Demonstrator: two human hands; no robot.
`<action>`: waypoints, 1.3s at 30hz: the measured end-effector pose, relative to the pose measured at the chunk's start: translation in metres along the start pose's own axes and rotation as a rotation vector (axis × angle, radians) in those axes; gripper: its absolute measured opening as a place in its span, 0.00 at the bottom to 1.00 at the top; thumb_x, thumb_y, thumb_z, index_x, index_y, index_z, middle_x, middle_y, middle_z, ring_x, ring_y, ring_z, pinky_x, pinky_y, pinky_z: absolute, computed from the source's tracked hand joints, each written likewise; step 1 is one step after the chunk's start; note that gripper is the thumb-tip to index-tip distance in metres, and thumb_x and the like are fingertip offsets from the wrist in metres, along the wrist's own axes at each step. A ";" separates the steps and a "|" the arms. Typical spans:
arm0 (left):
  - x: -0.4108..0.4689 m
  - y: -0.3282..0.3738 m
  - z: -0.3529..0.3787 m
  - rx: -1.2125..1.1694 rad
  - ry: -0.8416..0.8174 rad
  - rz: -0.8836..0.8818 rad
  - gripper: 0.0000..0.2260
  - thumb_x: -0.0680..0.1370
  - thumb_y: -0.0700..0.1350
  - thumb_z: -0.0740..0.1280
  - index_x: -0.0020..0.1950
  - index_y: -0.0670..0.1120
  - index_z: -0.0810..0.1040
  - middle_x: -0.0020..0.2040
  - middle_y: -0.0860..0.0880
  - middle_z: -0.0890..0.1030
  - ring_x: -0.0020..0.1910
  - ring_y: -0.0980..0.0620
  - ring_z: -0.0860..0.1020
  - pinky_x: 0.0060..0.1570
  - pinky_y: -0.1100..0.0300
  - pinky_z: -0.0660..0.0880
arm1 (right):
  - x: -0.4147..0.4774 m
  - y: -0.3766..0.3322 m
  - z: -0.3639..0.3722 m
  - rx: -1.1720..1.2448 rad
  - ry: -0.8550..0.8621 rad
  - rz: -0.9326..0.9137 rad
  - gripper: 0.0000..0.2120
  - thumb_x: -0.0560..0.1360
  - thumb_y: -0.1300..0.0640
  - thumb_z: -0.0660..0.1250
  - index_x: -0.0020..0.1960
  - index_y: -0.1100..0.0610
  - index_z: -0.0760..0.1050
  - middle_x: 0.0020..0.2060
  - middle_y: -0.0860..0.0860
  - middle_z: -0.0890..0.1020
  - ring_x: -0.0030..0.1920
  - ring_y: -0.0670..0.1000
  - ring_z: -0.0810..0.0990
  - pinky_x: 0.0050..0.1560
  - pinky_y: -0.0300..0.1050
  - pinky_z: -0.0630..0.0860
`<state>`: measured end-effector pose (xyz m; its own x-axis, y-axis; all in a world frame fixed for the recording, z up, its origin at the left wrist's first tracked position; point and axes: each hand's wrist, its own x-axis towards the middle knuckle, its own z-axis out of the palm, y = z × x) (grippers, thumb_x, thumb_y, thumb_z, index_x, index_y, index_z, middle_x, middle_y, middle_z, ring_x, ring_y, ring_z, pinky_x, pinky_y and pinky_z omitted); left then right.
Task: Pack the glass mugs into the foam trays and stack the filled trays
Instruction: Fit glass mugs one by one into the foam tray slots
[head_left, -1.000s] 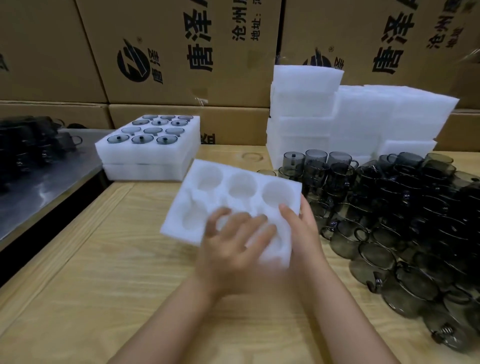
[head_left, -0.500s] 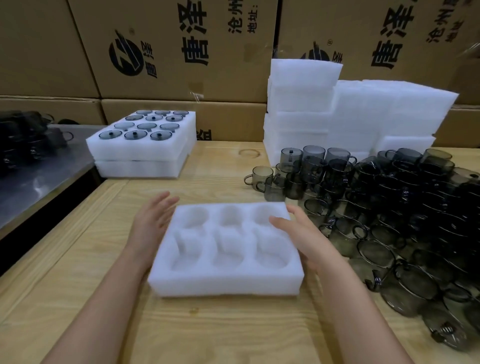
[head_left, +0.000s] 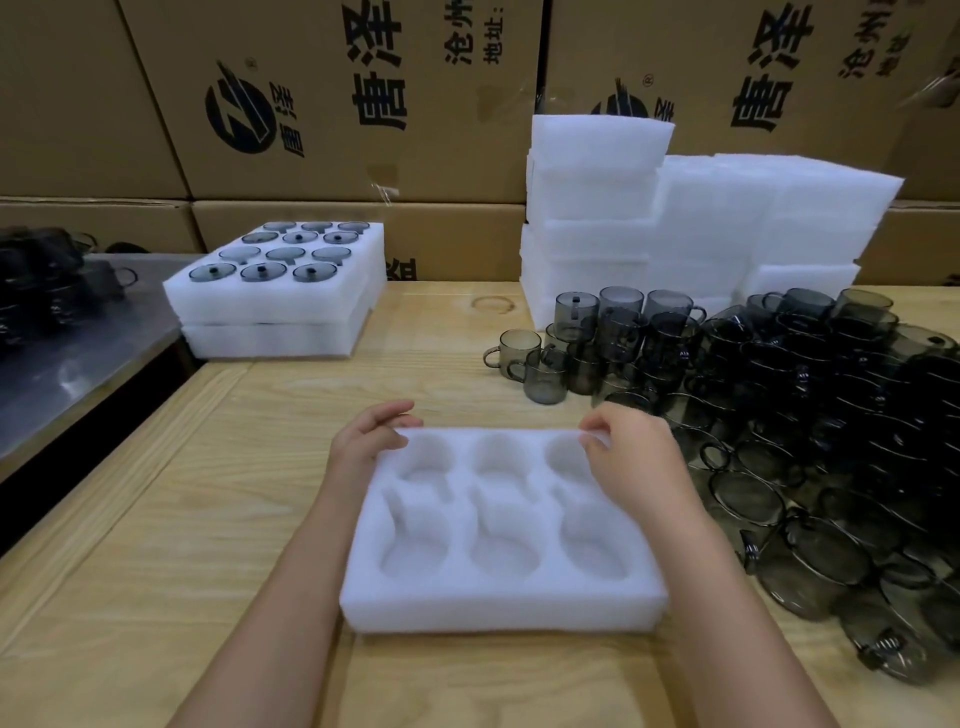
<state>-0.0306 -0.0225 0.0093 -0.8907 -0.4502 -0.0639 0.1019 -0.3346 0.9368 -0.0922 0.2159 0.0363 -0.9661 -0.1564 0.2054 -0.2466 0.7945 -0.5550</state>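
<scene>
Foam, white and with all six pockets bare: the foam tray (head_left: 498, 597) lies flat on the bench (head_left: 208, 519), its far edge under the fingers. The left hand (head_left: 363, 441) curls its fingers (head_left: 395, 410) round the far-left corner. The right hand (head_left: 634, 457) pinches the far-right corner between thumb and fingertips (head_left: 597, 431). Neither hand holds a mug.

The job looks well short of halfway. Well beyond the left fingers and to their left stand the filled trays (head_left: 275, 306), stacked two layers high. Mug bases show in the top layer; what the lower layer holds cannot be seen. To the right of the right fingers, starting just beside them, a large heap of glass mugs (head_left: 779, 415) waits loose on the bench. Behind it the spare foam (head_left: 675, 218) stands in tall piles against the cardboard boxes (head_left: 363, 130). This tray has yet to take its first mug and must then go onto the stack, with many more to follow.

Half a second earlier both hands lay open against the tray's long sides, palms inward. They have since slid forward to the far corners and closed on them. A second ago the tray was tipped up in the hands; it now sits square and closer to the person.
</scene>
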 end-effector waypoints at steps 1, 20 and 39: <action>-0.002 -0.002 0.004 -0.004 -0.009 0.007 0.14 0.68 0.28 0.61 0.47 0.42 0.78 0.32 0.51 0.82 0.35 0.52 0.79 0.33 0.65 0.77 | 0.001 0.003 -0.002 -0.021 0.003 0.012 0.08 0.77 0.58 0.63 0.54 0.53 0.78 0.52 0.51 0.80 0.54 0.54 0.76 0.49 0.45 0.72; -0.001 -0.005 0.003 -0.046 -0.086 0.042 0.13 0.71 0.27 0.60 0.48 0.40 0.78 0.35 0.46 0.82 0.32 0.52 0.81 0.31 0.64 0.77 | -0.059 0.027 -0.053 -0.825 -0.053 0.249 0.20 0.77 0.39 0.56 0.62 0.50 0.71 0.62 0.53 0.65 0.63 0.57 0.61 0.63 0.53 0.62; -0.002 -0.011 -0.003 -0.020 -0.228 0.127 0.12 0.70 0.49 0.70 0.49 0.44 0.83 0.45 0.44 0.84 0.45 0.47 0.81 0.45 0.53 0.78 | -0.023 -0.090 -0.062 0.036 -0.114 -0.351 0.13 0.72 0.53 0.70 0.32 0.48 0.70 0.42 0.48 0.76 0.43 0.48 0.73 0.36 0.40 0.63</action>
<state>-0.0289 -0.0205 -0.0024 -0.9468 -0.2918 0.1354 0.2261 -0.3043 0.9254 -0.0428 0.1843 0.1309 -0.8239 -0.4817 0.2986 -0.5652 0.6602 -0.4947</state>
